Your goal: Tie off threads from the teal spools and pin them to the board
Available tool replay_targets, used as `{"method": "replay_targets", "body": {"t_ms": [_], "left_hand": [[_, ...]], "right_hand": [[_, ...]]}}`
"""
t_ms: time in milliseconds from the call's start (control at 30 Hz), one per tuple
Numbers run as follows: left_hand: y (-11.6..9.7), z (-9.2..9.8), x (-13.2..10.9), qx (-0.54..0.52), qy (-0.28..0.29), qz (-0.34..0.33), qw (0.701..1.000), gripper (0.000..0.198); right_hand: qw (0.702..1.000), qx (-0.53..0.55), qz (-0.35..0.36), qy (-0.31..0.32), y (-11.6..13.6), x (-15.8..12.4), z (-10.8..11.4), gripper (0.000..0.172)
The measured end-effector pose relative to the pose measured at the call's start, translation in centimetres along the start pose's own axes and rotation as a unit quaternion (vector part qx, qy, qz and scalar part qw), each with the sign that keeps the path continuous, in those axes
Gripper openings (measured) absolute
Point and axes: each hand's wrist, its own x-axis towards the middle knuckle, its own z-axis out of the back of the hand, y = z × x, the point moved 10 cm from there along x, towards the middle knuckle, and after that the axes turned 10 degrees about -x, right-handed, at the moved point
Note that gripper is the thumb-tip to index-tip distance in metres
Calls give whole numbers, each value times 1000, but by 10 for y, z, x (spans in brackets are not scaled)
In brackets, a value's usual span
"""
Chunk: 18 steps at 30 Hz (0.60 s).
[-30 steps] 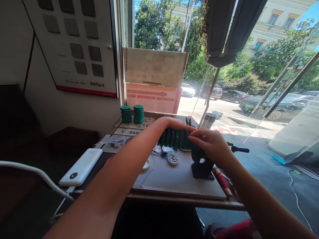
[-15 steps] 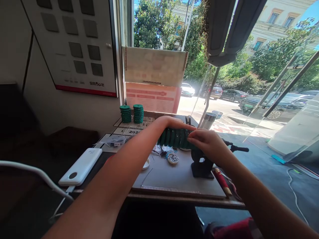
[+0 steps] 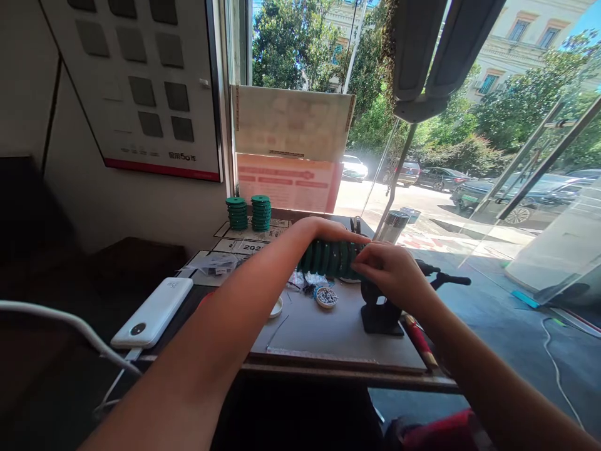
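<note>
A row of green ridged discs, like thin spools on one axle, lies sideways on a black stand with a crank handle. Across the top of this row my left hand reaches from behind, its visible finger stretched out to the right; the other fingers are mostly hidden. Its fingertip comes close to my right hand. That one is closed in a pinch against the row's right end, and what it pinches is too small to make out. Below the discs sits a small round dish of beads.
Two stacks of green discs stand at the back left. A white power bank with a cable lies at the left. Small plastic bags, a white lid and a red-handled tool lie about. A clear jar stands behind.
My right hand's fingers have shifted slightly left and drawn closer together at the discs. My left hand stays nearly where it was.
</note>
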Motion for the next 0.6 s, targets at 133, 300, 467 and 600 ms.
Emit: {"method": "replay_targets", "body": {"t_ms": [133, 300, 467, 600], "left_hand": [[-2, 7, 1, 39, -34, -13, 999, 62], [-23, 21, -3, 124, -107, -116, 980, 73], [-27, 21, -2, 141, -100, -113, 978, 63], [-31, 22, -2, 148, -104, -103, 978, 58]], "right_hand": [[999, -26, -2, -40, 0, -5, 8, 14], [997, -47, 36, -45, 21, -41, -8, 17], [936, -257, 29, 238, 10, -50, -114, 23], [920, -295, 14, 257, -11, -29, -149, 23]]}}
